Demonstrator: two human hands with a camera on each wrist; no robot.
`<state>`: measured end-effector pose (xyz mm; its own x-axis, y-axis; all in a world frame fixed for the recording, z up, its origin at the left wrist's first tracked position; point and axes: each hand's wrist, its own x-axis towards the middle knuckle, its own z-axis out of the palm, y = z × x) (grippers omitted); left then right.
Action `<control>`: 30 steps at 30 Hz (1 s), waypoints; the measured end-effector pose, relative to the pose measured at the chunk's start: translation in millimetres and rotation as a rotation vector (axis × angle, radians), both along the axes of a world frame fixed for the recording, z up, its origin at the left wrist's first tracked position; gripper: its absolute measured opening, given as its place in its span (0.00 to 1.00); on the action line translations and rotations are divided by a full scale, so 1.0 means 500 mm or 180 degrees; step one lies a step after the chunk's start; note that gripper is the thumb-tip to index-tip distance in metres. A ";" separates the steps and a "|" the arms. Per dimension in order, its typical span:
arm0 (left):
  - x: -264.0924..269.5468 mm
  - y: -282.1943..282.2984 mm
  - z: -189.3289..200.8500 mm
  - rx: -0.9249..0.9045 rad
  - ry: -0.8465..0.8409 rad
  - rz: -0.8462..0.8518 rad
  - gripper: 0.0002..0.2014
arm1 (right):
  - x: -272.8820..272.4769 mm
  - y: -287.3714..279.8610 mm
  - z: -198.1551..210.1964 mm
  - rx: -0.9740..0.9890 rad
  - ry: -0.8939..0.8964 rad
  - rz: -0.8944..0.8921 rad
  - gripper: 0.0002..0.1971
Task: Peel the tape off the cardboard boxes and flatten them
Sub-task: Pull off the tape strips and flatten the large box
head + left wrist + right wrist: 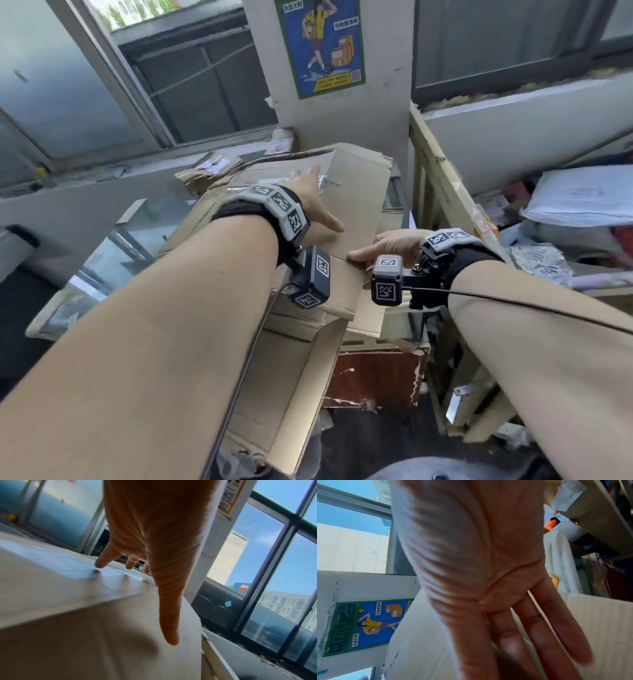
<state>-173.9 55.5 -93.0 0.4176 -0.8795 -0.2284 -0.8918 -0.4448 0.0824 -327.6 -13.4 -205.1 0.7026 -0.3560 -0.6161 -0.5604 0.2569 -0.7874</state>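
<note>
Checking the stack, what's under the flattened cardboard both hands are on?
Under the flattened cardboard more cardboard shows, beneath the left hand and right hand. Deeper layers are covered.

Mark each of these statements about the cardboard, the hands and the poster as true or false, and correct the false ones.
1. The left hand lies spread on the flattened cardboard. True.
2. The right hand holds a roll of tape. False: its fingers are straight at the cardboard's near right edge, and no roll shows.
3. A poster with a blue ground hangs on the pillar behind the cardboard. True.
4. The left hand's fingers reach a shiny strip of clear tape on the cardboard. True.
5. The flattened cardboard lies on bare floor. False: it rests on a pile of other cardboard.
</note>
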 end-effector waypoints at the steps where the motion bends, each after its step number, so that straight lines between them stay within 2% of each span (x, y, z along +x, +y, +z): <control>1: 0.002 -0.021 0.004 0.0034 0.0006 -0.0056 0.64 | 0.003 -0.009 -0.003 -0.0082 0.0056 0.0100 0.54; 3: 0.008 -0.060 0.012 0.0089 -0.0064 -0.0199 0.64 | 0.003 -0.021 -0.006 -0.0136 0.0107 0.0207 0.57; 6: 0.016 -0.104 0.024 0.0218 -0.0322 -0.0372 0.67 | -0.001 -0.021 0.003 -0.0069 -0.0007 0.0215 0.52; 7: 0.014 -0.115 0.028 0.0284 -0.0374 -0.0401 0.68 | -0.008 -0.024 0.003 -0.0033 -0.0119 0.0151 0.46; 10: 0.017 -0.142 0.038 0.0567 -0.0338 -0.0430 0.70 | -0.023 -0.035 0.000 0.0389 -0.0584 -0.0063 0.23; 11: 0.021 -0.150 0.041 0.0642 -0.0296 -0.0439 0.71 | -0.029 -0.043 -0.004 0.0585 -0.0705 -0.0272 0.20; 12: 0.025 -0.154 0.046 0.0694 -0.0246 -0.0444 0.70 | -0.036 -0.052 -0.008 0.0798 -0.0885 -0.0538 0.23; 14: 0.021 -0.152 0.060 0.0796 -0.0292 -0.0383 0.68 | -0.042 -0.079 -0.013 0.1360 -0.1283 -0.0975 0.35; 18: 0.012 -0.145 0.044 0.0759 -0.0648 -0.0192 0.72 | -0.021 -0.131 -0.022 0.1694 -0.1344 -0.1677 0.43; 21: 0.015 -0.140 0.047 0.0796 -0.0501 0.0000 0.74 | 0.012 -0.154 -0.033 0.1880 -0.1320 -0.1608 0.50; 25: 0.025 -0.147 0.042 0.0640 -0.0307 0.0130 0.69 | 0.040 -0.166 -0.050 0.2044 -0.1586 -0.1592 0.46; 28: 0.028 -0.152 0.026 0.0258 -0.0078 0.0236 0.59 | 0.051 -0.176 -0.064 0.2106 -0.1658 -0.1481 0.49; 30: 0.033 -0.149 0.018 0.0133 -0.0127 0.0298 0.57 | 0.055 -0.187 -0.063 0.2058 -0.1494 -0.1578 0.47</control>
<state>-157.5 -19.0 -84.0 0.5068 -0.8263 -0.2457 -0.8485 -0.5285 0.0273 -300.1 -107.0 -236.6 0.7892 -0.3688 -0.4910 0.0687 0.8476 -0.5262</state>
